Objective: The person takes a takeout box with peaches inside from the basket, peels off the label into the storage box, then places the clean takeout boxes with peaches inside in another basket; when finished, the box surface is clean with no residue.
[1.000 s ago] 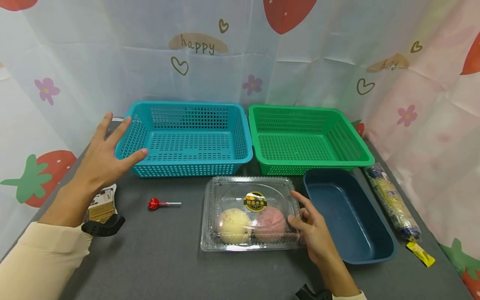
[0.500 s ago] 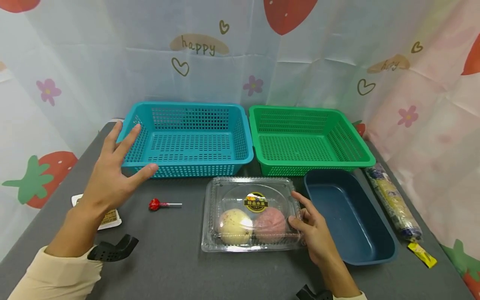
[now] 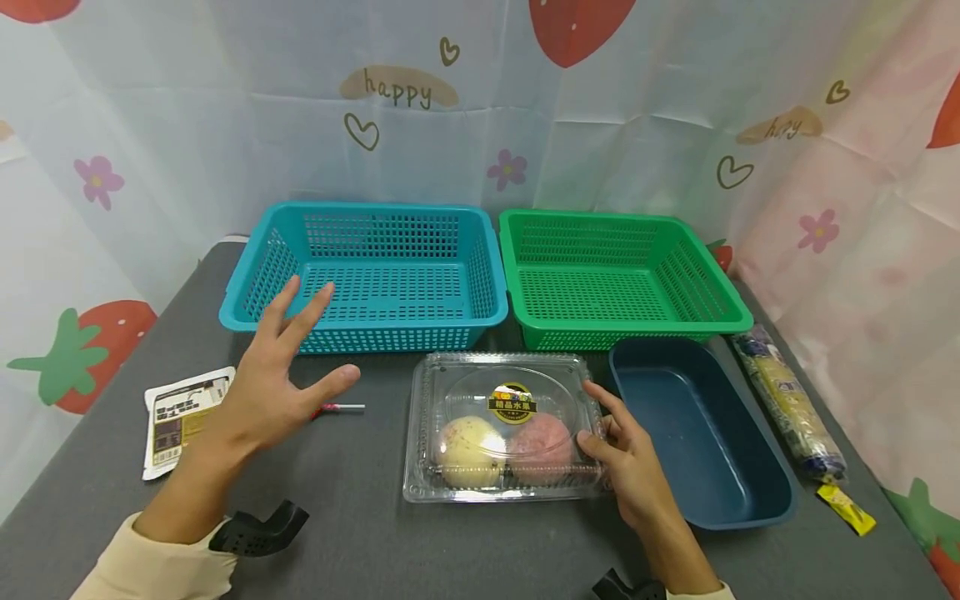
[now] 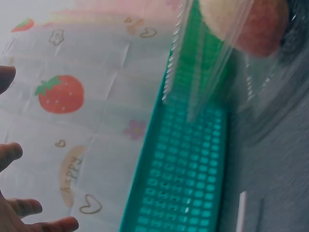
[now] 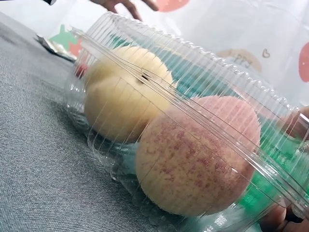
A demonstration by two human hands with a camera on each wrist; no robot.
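Observation:
In the head view, a clear plastic clamshell box (image 3: pixel 442 379) with a round gold-and-black label lies on the grey table. Inside it are two peaches, a pale yellow one (image 3: pixel 469 457) and a pink one (image 3: pixel 542 454). My right hand (image 3: pixel 633 467) grips the box's right side, thumb over the lid edge. Fingers spread, my left hand (image 3: pixel 266 392) hovers to the left of the box, holding nothing. It hides the red head of a lollipop, whose white stick (image 3: pixel 349 408) pokes out to the right. The right wrist view shows both peaches through the box's ribbed wall.
A blue basket (image 3: pixel 367 340) and a green basket (image 3: pixel 622 332) stand along the back. Right of the box sits a dark blue bin (image 3: pixel 701 450), beside a long wrapped packet (image 3: pixel 787 400) and a small yellow sachet (image 3: pixel 846 508). A flat printed pouch (image 3: pixel 168 425) lies left.
My left hand has moved right and toward me, from beside the blue basket to over the lollipop, uncovering the pouch. The right hand and the box have stayed put.

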